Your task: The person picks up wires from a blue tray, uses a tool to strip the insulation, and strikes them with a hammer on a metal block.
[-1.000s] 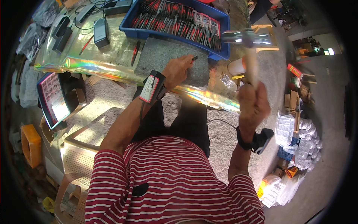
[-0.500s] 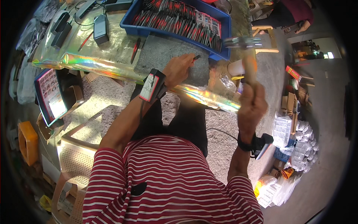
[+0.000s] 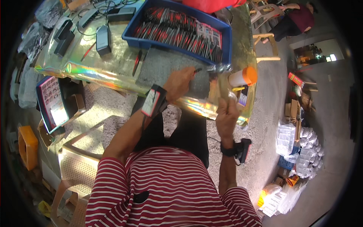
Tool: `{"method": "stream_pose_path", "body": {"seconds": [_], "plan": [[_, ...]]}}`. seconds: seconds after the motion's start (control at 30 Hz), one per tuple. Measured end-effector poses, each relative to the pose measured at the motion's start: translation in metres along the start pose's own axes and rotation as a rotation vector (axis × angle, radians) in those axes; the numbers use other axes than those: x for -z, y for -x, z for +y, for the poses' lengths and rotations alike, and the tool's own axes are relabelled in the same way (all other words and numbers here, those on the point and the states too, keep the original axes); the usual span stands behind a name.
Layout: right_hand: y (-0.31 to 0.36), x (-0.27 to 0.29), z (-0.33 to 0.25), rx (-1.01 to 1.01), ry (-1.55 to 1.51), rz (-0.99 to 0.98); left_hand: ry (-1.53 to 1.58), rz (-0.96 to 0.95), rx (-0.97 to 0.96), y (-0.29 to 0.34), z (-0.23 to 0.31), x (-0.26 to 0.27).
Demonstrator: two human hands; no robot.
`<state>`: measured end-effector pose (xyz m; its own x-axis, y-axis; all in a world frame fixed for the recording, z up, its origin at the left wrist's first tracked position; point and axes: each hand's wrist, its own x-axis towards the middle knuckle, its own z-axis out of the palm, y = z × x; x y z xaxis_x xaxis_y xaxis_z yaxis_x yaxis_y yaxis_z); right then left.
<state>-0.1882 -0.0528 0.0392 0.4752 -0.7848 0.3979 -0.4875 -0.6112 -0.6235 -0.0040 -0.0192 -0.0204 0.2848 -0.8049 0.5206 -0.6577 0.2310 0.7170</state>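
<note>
The left hand point(image 3: 179, 84) rests on a gray slab point(image 3: 155, 62) by the near edge of the desk point(image 3: 113, 68), its fingers pinched together on a small dark piece point(image 3: 197, 70) that pokes out over the slab's right part. The right hand point(image 3: 227, 115), beyond the desk's near edge, is clamped around the handle of a hammer point(image 3: 224, 86). The hammer's blurred head is just right of the piece; whether they touch cannot be told. A blue bin point(image 3: 132, 41) of red-and-black tools stands behind the slab, and an orange-lidded jar point(image 3: 238, 78) near the desk's right edge.
</note>
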Motion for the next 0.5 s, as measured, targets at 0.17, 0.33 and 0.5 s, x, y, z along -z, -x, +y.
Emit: {"method": "stream_pose_path", "body": {"seconds": [0.17, 0.33, 0.5], "plan": [[0.018, -0.041, 0.019, -0.583, -0.653, -0.199, -0.015, 0.017, 0.048, 0.0, 0.001, 0.001], [0.026, -0.054, 0.017, -0.791, -0.895, -0.213, 0.065, 0.153, 0.057, -0.021, 0.005, 0.012], [0.027, -0.055, 0.023, -0.751, -0.86, -0.286, 0.123, 0.2, 0.167, -0.071, -0.029, 0.024]]}}
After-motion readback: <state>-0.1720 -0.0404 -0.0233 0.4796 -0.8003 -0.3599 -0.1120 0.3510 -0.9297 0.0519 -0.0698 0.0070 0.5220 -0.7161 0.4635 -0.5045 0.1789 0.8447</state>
